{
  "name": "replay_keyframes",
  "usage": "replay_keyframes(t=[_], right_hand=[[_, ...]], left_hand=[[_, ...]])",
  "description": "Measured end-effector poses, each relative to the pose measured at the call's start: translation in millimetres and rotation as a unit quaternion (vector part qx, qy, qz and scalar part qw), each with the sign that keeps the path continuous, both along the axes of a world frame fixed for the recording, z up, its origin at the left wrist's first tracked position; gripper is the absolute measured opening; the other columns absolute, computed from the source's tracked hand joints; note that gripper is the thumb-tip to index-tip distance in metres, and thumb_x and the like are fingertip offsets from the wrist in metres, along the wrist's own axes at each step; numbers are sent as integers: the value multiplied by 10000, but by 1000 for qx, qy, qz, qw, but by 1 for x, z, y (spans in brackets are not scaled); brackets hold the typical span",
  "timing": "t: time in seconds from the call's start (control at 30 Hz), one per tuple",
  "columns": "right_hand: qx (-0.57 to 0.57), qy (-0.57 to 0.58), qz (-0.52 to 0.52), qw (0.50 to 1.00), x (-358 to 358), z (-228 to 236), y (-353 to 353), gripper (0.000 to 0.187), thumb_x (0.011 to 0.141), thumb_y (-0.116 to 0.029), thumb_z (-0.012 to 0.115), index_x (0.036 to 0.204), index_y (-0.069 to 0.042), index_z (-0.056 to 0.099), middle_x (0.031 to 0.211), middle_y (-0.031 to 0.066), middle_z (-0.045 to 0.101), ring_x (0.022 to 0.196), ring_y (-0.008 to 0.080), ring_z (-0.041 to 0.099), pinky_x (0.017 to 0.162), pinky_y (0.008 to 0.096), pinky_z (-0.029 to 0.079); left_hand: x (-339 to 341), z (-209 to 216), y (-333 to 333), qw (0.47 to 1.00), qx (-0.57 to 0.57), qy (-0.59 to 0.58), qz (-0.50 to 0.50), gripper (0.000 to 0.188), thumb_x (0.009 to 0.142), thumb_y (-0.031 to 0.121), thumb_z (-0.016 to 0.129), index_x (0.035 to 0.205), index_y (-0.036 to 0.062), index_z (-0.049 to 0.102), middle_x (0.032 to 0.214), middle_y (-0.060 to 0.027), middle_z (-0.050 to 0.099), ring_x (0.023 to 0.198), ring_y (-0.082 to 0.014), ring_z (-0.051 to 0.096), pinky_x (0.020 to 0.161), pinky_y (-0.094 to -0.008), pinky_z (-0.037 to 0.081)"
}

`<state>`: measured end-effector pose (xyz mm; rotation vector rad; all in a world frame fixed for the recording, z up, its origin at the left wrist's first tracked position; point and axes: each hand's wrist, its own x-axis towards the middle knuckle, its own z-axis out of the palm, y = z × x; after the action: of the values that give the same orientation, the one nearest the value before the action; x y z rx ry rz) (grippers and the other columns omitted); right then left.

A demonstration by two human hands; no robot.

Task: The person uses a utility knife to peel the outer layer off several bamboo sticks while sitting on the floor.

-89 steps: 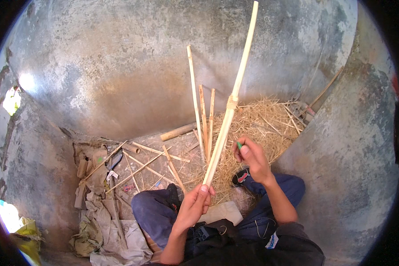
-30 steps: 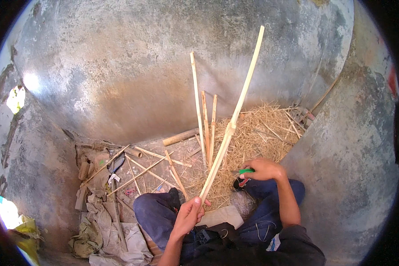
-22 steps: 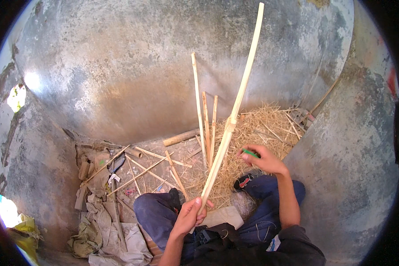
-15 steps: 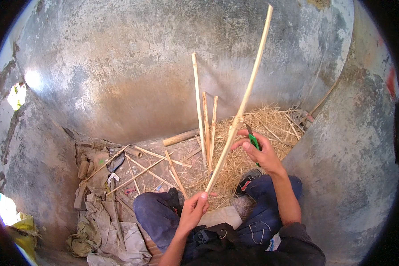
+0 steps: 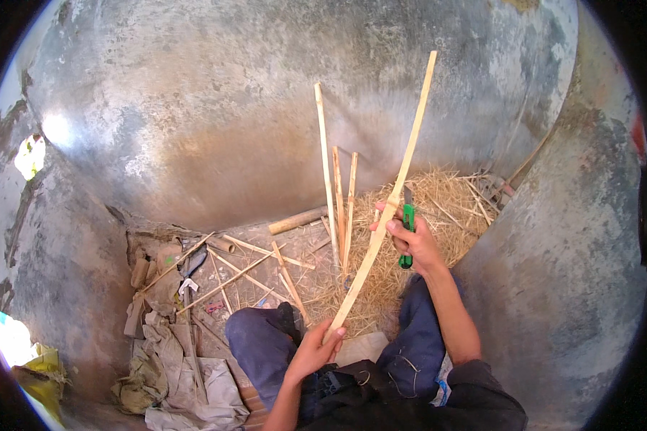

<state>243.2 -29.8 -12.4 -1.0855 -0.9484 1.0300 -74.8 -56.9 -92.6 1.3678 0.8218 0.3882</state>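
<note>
A long, pale split-bamboo strip (image 5: pixel 412 147) slants up and to the right in front of me, with a knobbly joint near its middle. Its lower end is pinched between the thumb and fingers of my left hand (image 5: pixel 316 352), close to my lap. My right hand (image 5: pixel 413 241) is closed around a green utility knife (image 5: pixel 407 223), whose blade points upward beside the joint. The thumb and fingers of that same hand also touch the strip just below the joint. Whether the blade meets the bamboo I cannot tell.
Several bamboo sticks (image 5: pixel 326 154) lean on the grey wall (image 5: pixel 216 129). Thin shavings (image 5: pixel 438 201) are heaped at the right. Crossed sticks (image 5: pixel 230 280) and a thick bamboo piece (image 5: pixel 297 221) lie on the floor. Crumpled sacking (image 5: pixel 201 388) lies at the left beside my knee.
The strip's upper end has come lower, and the strip has turned to show its broad flat face. My right hand has closed in on the strip, and the knife now stands more upright.
</note>
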Motion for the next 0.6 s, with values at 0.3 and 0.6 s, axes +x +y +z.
replay_keyframes(t=[0.3, 0.6], right_hand=[[-5, -102, 28, 994, 7, 39, 11, 585, 1060, -184, 652, 1586, -15, 464, 1212, 134, 785, 834, 84, 665, 787, 246, 514], [76, -140, 65, 985, 30, 13, 24, 717, 1041, -151, 697, 1662, -63, 350, 1204, 145, 789, 784, 85, 652, 792, 250, 514]], left_hand=[[13, -10, 12, 989, 142, 3, 41, 365, 1126, 379, 603, 1121, 24, 688, 720, 54, 516, 653, -54, 502, 589, -260, 422], [45, -5, 17, 999, 38, -1, -30, 294, 1136, 301, 598, 1168, 14, 650, 803, 17, 552, 759, -76, 523, 684, -276, 462]])
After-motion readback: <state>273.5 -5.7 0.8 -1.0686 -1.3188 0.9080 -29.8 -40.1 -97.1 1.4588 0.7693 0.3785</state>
